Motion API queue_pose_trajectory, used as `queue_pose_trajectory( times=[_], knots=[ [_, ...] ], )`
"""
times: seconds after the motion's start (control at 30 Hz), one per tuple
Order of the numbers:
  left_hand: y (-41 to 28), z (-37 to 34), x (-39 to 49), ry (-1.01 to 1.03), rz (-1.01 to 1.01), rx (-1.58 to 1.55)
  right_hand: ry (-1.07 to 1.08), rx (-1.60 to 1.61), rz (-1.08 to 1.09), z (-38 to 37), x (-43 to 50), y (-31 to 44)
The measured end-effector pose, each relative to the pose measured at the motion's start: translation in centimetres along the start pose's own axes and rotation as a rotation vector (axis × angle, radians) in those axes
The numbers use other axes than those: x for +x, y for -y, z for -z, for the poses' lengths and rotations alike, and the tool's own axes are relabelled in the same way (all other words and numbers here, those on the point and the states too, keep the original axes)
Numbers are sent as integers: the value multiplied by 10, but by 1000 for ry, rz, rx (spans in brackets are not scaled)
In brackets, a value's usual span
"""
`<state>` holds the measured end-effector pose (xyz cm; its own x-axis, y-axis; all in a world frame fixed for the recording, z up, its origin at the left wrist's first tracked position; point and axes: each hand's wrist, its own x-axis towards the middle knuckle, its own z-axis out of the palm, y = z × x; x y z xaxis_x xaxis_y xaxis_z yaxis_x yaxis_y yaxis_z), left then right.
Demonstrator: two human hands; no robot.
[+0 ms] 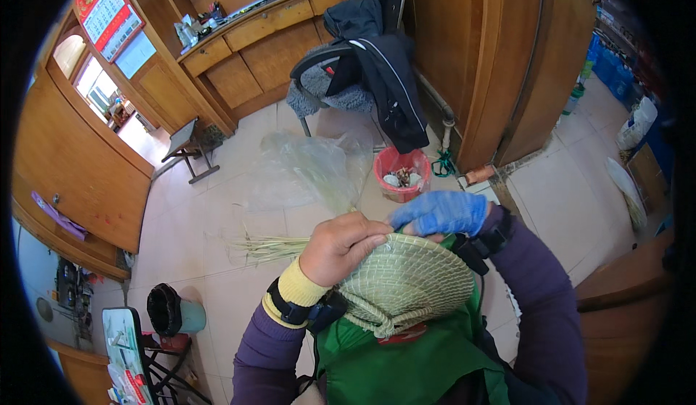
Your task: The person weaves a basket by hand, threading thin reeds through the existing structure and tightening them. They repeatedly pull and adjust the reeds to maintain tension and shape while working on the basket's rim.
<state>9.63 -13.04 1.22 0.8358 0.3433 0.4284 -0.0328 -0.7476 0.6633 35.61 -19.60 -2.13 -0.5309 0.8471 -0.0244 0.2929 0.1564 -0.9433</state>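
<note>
A woven straw basket [408,274], pale green and rounded, rests on the lap over a green apron [402,361]. My bare left hand [345,247] pinches its far rim between thumb and fingers. Beside it, my right hand [443,213], in a blue knitted glove, bends over the same rim; its fingertips are partly hidden. A bundle of loose straw [272,248] sticks out to the left from behind my left hand. More stalks lie in a clear plastic bag [310,165] on the floor beyond the hands.
A red bin [401,174] stands just past my right hand, near a chair draped with dark clothing [386,84]. To the left are a small folding stool [187,146], a lined waste bin [190,317] and a small table [122,345]. A wooden desk [266,19] stands at the back.
</note>
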Motion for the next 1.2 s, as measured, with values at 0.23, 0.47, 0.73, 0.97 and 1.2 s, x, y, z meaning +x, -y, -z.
queue_pose_trajectory(
  times=[0.23, 0.47, 0.73, 0.97, 1.2],
  knots=[
    [14, 3, -3, 42, 25, -10, -187, -320, 75, -25, 12, -22],
    [27, -7, 5, -15, 21, -38, -254, 13, -354, -6, 6, -31],
    [32, -13, 11, -15, -19, 42, -296, 556, 291, -1, 14, 3],
    [33, -18, 8, -44, -34, 88, -129, 1301, 22, 2, 52, 10],
    [37, -19, 9, -19, -26, 85, -335, 648, -70, 6, 58, 24]
  ],
)
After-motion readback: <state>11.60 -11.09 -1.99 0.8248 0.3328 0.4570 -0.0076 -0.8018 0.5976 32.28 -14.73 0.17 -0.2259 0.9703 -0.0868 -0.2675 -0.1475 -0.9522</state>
